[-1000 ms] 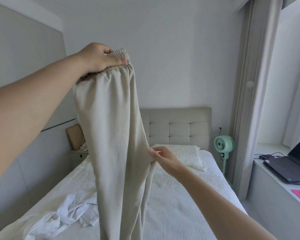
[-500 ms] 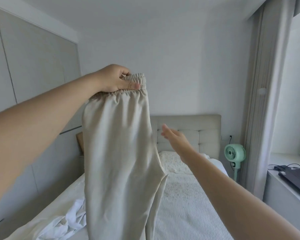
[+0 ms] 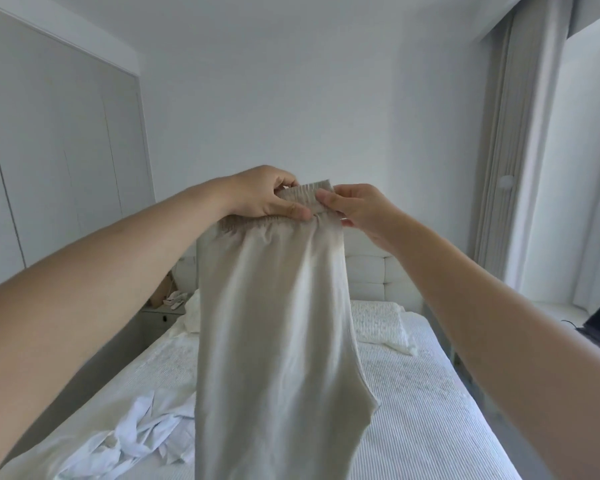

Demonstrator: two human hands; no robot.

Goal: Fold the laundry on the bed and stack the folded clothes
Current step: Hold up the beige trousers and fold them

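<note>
My right hand (image 3: 357, 211) has come up to pinch the trousers (image 3: 274, 323) waistband beside my gripping left hand (image 3: 267, 195); folding can start.

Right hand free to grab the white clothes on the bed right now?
Probably not as things stand: the right hand and left hand both pinch the trousers' waistband, held up high, and the hanging trousers sit between it and the white clothes low on the bed.

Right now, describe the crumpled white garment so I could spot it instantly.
Start at the bed with its ribbed white cover. At its near left edge, beside the hanging beige trousers, lies the white garment. It is smooth, bluish-white and rumpled into a heap.
</note>
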